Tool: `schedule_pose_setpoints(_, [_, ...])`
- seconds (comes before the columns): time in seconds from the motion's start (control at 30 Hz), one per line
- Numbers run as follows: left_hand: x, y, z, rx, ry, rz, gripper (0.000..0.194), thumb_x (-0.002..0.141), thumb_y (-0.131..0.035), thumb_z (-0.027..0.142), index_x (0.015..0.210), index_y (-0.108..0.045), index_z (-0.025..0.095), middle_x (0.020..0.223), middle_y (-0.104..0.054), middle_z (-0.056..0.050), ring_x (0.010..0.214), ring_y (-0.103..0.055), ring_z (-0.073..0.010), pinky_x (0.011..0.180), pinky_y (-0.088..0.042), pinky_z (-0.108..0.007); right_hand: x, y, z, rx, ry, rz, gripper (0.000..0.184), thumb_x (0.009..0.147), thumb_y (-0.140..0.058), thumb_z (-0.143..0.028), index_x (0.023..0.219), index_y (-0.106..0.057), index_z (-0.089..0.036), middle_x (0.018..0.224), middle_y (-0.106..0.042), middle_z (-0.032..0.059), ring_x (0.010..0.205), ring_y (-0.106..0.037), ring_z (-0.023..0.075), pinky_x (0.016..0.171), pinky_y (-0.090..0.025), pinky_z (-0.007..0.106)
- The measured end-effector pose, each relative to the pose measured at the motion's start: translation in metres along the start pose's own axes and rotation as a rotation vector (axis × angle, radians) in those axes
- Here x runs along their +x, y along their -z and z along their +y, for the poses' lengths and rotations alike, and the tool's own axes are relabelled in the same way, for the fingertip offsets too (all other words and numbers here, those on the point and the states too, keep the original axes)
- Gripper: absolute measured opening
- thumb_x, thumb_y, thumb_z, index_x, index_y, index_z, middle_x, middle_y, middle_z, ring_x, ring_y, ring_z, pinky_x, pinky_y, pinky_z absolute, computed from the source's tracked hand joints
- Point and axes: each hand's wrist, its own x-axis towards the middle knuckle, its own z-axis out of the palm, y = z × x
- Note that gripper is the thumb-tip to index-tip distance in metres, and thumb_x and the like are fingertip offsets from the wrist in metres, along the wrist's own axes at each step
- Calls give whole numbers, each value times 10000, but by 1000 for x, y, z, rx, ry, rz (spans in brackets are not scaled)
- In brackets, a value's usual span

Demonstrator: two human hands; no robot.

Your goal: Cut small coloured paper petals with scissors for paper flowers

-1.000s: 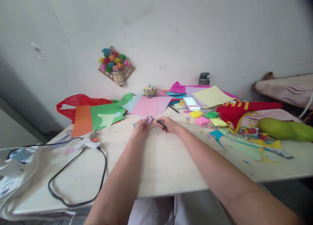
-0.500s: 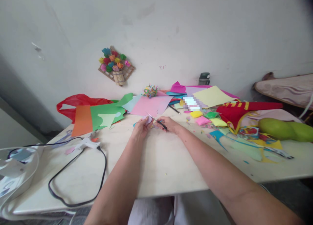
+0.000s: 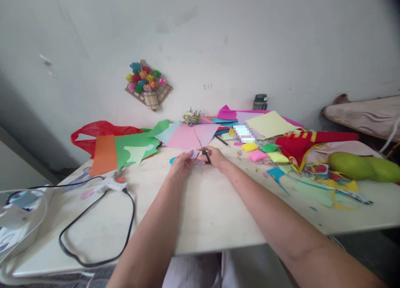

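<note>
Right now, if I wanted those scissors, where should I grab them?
I'd grip the scissors by their dark handles, coming from the near side, because the thin blades point away toward the wall. The right hand has those handles, so it's probably safest to wait until it lets go.

We count one left hand [image 3: 181,164] and one right hand [image 3: 216,159], one pair of scissors [image 3: 206,156] and one rounded lilac piece [image 3: 191,153]. We further record one table [image 3: 212,213], one glue gun [image 3: 111,183], one red plastic bag [image 3: 103,128], one orange sheet [image 3: 104,155] and four small packets [image 3: 250,147]. We also find one bottle [image 3: 260,101], one floral hanging [image 3: 151,99] and three handwritten digits [image 3: 207,87]. The loose paper scraps [image 3: 276,176] we cannot number: several are too small to tell.
</note>
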Motion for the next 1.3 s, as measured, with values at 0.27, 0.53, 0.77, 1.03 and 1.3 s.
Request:
schedule_pose_setpoints(0.27, [0,1,-1,117,-6,-23,61,659,-659,37,655,-617,80,656,-642,-59,613,-619,-120,646,-523,-230,3,-1,-3,135,50,112,395,555,-711,-214,919,-570,-157,515,-518,-76,401,-451,55,418,-367,186])
schedule_pose_setpoints(0.53, [1,9,3,322,-18,-85,114,615,-714,108,610,-603,82,636,-652,-78,584,-627,-137,616,-517,-239,4,1,-2,89,70,60,436,521,-732,-197,911,-543,-156,513,-517,-81,414,-444,60,416,-370,189])
schedule_pose_setpoints(0.77, [0,10,6,303,-71,-51,128,656,-699,144,696,-585,103,661,-663,-70,610,-651,-157,574,-523,-239,1,9,-3,-68,9,-29,381,582,-747,-285,869,-538,-149,488,-521,-67,395,-475,73,373,-368,180])
schedule_pose_setpoints(1.03, [0,11,7,233,-74,-32,116,677,-689,150,712,-600,84,736,-673,-99,672,-659,-168,636,-547,-264,-1,20,-1,-190,-74,-212,296,725,-636,-422,790,-539,-150,507,-562,-31,346,-478,53,289,-244,147])
schedule_pose_setpoints(1.3, [4,13,5,132,-92,15,17,730,-603,80,715,-604,73,774,-678,-102,720,-666,-167,717,-550,-269,-6,18,-6,-216,-97,-272,225,791,-574,-361,741,-505,-152,487,-546,-42,334,-474,50,284,-249,142])
